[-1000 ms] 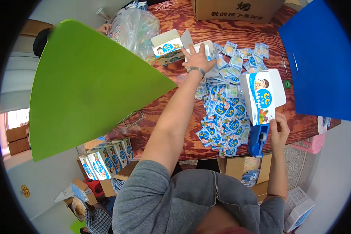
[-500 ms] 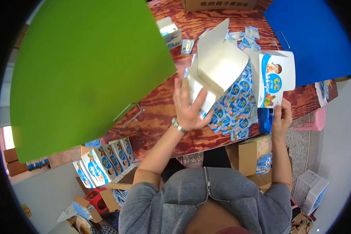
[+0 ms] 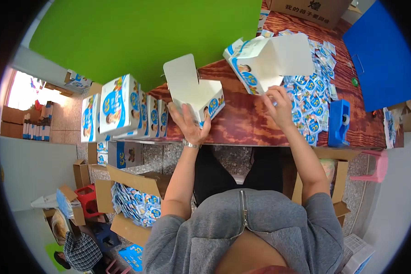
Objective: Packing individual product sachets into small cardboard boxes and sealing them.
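Wood-grain tabletop, reddish brown [image 3: 237, 133], w/ a green board [image 3: 146, 39] across its far left & a blue board [image 3: 382, 57] far right. Landmark = the sachet heap [image 3: 311, 107]. L carton [image 3: 212, 98] is well left of it, mouth up, flap back; R carton [image 3: 250, 68] is just left of the heap's far part, tipped, flap out over some sachets. Tape dispenser [image 3: 338, 123] sits just right of the heap's near end; carton row [image 3: 119, 107] is far left of it.

L hand [image 3: 192, 129]: fingers spread, laid on the L carton's near corner, not clenched. R hand [image 3: 278, 107]: fingers bent at the R carton's lower edge, btwn that carton & the heap; a bit blurred, can't tell if it's pinching or only touching.

To do it well, IMO: steady the L carton low, w/ light pressure, as thin card prob. dents. Take the R carton by a wall, not the flap, & lift the flap clear first, else it could sweep sachets off the heap.
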The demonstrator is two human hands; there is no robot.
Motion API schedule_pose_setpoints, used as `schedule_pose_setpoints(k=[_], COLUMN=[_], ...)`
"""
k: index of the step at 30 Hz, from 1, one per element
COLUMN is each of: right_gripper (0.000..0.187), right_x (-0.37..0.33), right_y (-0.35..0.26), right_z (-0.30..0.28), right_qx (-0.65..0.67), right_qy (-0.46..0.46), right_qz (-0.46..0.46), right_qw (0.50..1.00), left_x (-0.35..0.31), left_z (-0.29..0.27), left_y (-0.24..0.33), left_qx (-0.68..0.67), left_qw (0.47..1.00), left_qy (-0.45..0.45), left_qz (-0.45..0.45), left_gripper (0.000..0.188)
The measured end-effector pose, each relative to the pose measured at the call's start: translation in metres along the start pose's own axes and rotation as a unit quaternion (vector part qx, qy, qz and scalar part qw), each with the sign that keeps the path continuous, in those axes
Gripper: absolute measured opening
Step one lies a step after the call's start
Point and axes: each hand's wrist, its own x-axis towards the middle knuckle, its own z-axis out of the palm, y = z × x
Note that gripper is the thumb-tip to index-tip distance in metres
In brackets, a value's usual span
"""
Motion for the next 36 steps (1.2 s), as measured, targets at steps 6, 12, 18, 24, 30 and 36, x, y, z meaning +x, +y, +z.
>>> schedule_pose_setpoints(k=[6,12,18,24,30,36], right_gripper=[0.012,0.011,0.009,0.008,0.008,0.010], right_x=[-0.006,-0.043,-0.065,-0.058,-0.034,0.011], right_y=[-0.056,-0.069,-0.039,-0.022,-0.010,0.026], right_z=[0.005,-0.063,-0.107,-0.116,-0.144,-0.128], right_qx=[0.043,-0.004,-0.095,-0.119,-0.170,-0.171], right_qy=[-0.074,0.002,0.079,0.073,0.077,0.100], right_qz=[-0.125,-0.120,-0.050,-0.048,-0.065,-0.105], right_qw=[0.988,0.993,0.991,0.989,0.980,0.975], left_x=[-0.051,-0.035,0.061,0.124,0.148,0.119], left_z=[-0.027,-0.034,0.056,0.153,0.171,0.121], left_y=[-0.029,0.012,0.055,0.018,0.033,0.086], left_qx=[0.108,0.094,0.131,0.204,0.198,0.131], left_qw=[0.988,0.991,0.943,0.802,0.693,0.795], left_qy=[-0.093,-0.056,-0.220,-0.502,-0.538,-0.419], left_qz=[-0.064,-0.071,0.213,0.252,0.437,0.418], left_gripper=[0.088,0.079,0.068,0.060,0.059,0.079])
